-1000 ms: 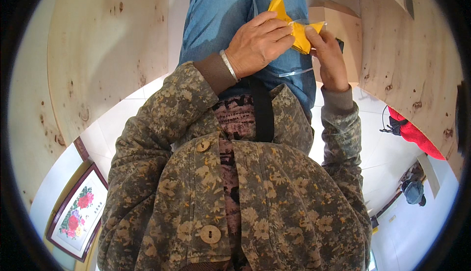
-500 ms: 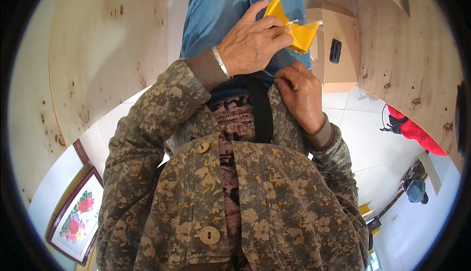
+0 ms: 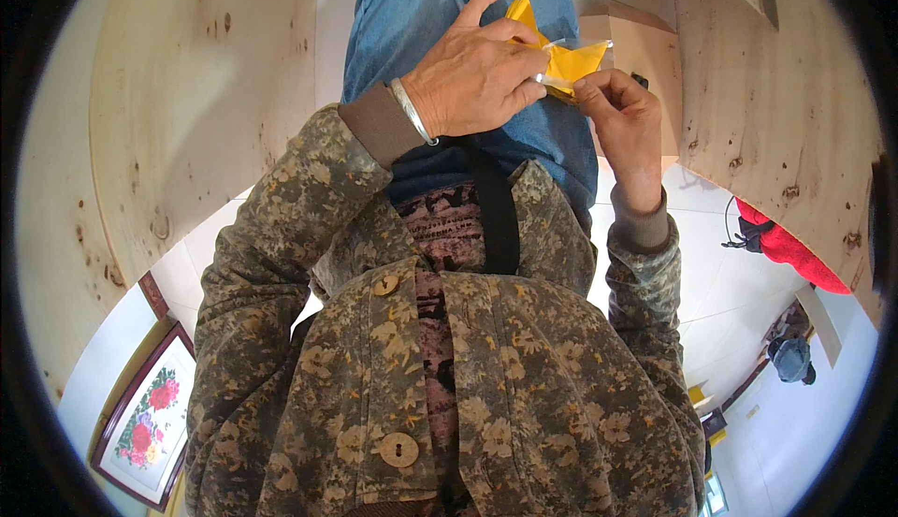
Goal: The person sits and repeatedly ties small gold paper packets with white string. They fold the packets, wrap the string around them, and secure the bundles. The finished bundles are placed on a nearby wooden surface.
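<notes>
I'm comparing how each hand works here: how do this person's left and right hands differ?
The left hand has a pale bracelet at its wrist; the right hand shows none. The left hand stretches one finger up and away, while the right hand brings thumb and fingers together. The left hand is at the left of the yellow piece, the right hand at its lower right edge. Both are bare.

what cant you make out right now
- Head view: part of the yellow folded piece, behind the left hand.
- Head view: part of the black object, behind the right hand.
- Head view: part of the red fabric, behind the wooden board.
- Head view: blue-grey shape, too small.
</notes>
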{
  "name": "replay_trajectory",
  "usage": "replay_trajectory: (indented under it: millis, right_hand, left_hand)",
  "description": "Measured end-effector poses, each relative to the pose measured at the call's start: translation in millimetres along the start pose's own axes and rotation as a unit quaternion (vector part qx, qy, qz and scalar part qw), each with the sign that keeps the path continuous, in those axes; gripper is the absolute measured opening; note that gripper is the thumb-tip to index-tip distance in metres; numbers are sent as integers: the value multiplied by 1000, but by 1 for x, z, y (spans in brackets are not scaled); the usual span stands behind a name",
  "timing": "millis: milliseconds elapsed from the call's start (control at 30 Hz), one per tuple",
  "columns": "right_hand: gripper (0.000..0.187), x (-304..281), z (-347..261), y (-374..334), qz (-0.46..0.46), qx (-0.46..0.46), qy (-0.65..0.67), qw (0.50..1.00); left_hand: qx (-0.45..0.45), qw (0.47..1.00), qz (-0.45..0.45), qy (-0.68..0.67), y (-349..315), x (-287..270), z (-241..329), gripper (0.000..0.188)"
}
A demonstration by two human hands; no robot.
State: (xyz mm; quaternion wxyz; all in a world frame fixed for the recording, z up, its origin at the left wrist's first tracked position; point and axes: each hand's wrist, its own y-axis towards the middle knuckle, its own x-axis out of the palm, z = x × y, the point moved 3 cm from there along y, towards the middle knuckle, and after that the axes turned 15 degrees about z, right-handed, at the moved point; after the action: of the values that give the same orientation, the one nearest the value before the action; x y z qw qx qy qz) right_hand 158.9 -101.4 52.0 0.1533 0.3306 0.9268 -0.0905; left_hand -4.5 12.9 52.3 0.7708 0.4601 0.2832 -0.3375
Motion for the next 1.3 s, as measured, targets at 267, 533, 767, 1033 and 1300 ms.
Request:
replay_trajectory:
  millis: [267, 533, 767, 1033, 1300]
  right_hand:
    - [10, 1, 10, 11, 33, 23, -39, 998]
    - [12, 7, -2, 6, 30, -151, -111, 982]
    - [23, 6, -7, 12, -25, -257, -97, 961]
    - [25, 6, 2, 18, -63, -201, -66, 975]
    - [35, 4, 2, 21, -110, -241, -98, 959]
  left_hand:
    - [-2, 1000, 23, 10, 5, 5, -4, 18]
    - [-38, 998, 43, -13, 13, 11, -12, 10]
    - [-54, 994, 80, -53, 15, 14, -14, 7]
    - [-116, 984, 84, -110, 15, 14, -18, 8]
    - [-87, 991, 74, -75, 12, 17, -20, 8]
